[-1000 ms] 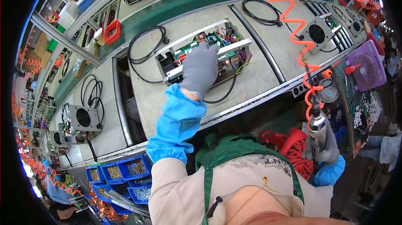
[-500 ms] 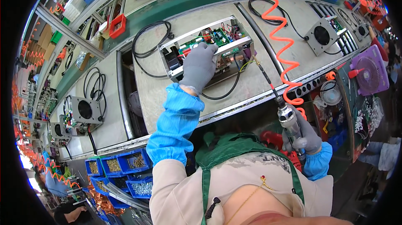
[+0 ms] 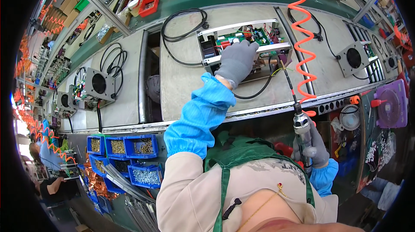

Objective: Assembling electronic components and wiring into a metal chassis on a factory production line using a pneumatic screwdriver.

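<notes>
On the workbench stands an open metal chassis with a green circuit board and wires inside. My left hand, in a grey glove, lies over its near rail with fingers curled; the fingertips are partly hidden. In my gloved right hand is a silver power screwdriver, held upright with its long bit slanting up and left. The bit's tip is close to the chassis's right end, by a yellow-green wire. Whether it touches cannot be made out.
An orange coiled air hose hangs right of the chassis. A black cable loops to its left. Other fan units stand along the line. Blue bins of screws sit lower left, a purple fan at right.
The whole view has shifted, so the bench appears farther right. Against the chassis, the screwdriver's tip has come a little left, nearer its right end. My left hand stays on the rail.
</notes>
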Motion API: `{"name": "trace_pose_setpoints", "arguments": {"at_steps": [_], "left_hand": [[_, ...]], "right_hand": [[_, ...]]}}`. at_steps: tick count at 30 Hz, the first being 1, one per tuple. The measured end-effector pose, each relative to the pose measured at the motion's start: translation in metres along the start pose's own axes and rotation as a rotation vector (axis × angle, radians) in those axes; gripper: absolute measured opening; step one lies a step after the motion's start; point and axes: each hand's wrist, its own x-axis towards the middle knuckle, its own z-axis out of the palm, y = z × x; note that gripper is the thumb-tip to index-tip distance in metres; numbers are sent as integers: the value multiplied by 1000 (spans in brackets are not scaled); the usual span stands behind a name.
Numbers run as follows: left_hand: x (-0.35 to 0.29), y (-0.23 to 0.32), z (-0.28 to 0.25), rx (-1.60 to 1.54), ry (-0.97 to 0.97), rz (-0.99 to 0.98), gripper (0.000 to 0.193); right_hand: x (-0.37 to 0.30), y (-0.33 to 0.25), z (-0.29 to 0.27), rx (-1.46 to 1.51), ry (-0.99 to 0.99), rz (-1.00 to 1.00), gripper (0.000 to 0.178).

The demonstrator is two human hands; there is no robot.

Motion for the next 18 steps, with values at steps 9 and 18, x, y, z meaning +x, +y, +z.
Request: {"name": "trace_pose_setpoints", "arguments": {"at_steps": [9,18], "left_hand": [[11,-19,6,-262,-7,103,32],[20,-16,5,-345,-58,65,32]], "right_hand": [[26,3,8,-71,40,-28,117],[48,-4,17,-100,-46,0,95]]}}
